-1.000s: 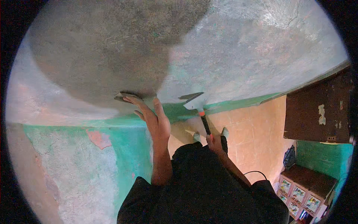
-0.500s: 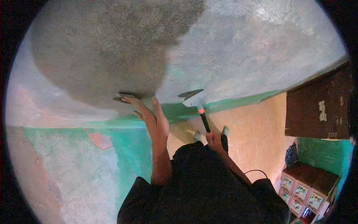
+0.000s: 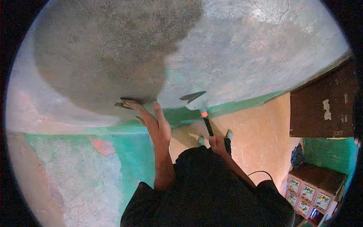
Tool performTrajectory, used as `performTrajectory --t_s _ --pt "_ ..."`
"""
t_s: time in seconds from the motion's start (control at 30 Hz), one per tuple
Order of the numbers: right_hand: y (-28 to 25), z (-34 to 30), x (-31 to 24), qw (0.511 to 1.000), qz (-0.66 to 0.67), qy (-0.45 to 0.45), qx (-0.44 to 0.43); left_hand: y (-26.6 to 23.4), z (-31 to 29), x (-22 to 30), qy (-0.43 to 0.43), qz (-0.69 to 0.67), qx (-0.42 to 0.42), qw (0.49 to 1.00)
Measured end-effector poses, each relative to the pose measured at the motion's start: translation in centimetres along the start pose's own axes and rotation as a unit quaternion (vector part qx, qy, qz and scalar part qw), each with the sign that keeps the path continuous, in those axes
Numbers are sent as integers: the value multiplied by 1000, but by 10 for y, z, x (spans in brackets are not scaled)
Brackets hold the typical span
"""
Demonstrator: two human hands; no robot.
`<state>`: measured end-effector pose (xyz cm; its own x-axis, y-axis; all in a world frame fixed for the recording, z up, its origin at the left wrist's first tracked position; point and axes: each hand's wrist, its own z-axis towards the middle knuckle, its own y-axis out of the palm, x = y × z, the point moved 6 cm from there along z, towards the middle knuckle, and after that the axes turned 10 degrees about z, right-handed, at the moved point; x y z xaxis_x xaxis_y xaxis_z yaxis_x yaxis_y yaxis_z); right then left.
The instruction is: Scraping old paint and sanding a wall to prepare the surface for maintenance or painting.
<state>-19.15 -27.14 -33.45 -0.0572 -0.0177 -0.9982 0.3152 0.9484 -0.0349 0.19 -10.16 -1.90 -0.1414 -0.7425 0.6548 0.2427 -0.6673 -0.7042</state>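
Observation:
In front of me is a wall point(image 3: 242, 60) of worn grey and green paint, with a large dark patch point(image 3: 109, 56) at its upper left. My left hand point(image 3: 155, 125) reaches up to the lower edge of that patch. Its fingertips press a thin grey piece point(image 3: 120, 102), which looks like folded sandpaper, flat against the wall, and the thumb points upward apart from it. Lower and to the right, my right hand point(image 3: 218, 145) is closed round the black and orange handle of a scraper point(image 3: 198, 103). The scraper's wide pale head points up near the wall, beside its dark shadow.
Tan floor tiles point(image 3: 249, 143) lie below, where my feet show. A brown wooden panel point(image 3: 317, 102) stands at the right. Under it are a dark bag point(image 3: 297, 155) and a small cabinet point(image 3: 317, 174) with patterned fronts. A peeling green wall point(image 3: 87, 166) is at the left.
The view has shifted slightly. Both hands keep nearly the same places, the left on the thin grey piece and the right on the scraper.

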Motion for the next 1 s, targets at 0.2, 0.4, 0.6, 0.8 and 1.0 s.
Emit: performTrajectory --t_s 0.2,0.4,0.6,0.8,1.0 --pt "-6 4 -33 997 -57 -37 36 4 -1 -4 1 7 3 1000" --pt "-3 3 -27 1000 -10 10 15 1 1 -4 -11 13 0 1000" --pt "-2 6 -26 998 10 -9 60 5 3 -7 -9 14 -3 1000" --pt "-1 0 -32 999 25 38 24 7 3 -13 -3 18 4 1000" --pt "-7 -2 -6 998 -28 11 53 6 2 -8 -2 22 4 1000"
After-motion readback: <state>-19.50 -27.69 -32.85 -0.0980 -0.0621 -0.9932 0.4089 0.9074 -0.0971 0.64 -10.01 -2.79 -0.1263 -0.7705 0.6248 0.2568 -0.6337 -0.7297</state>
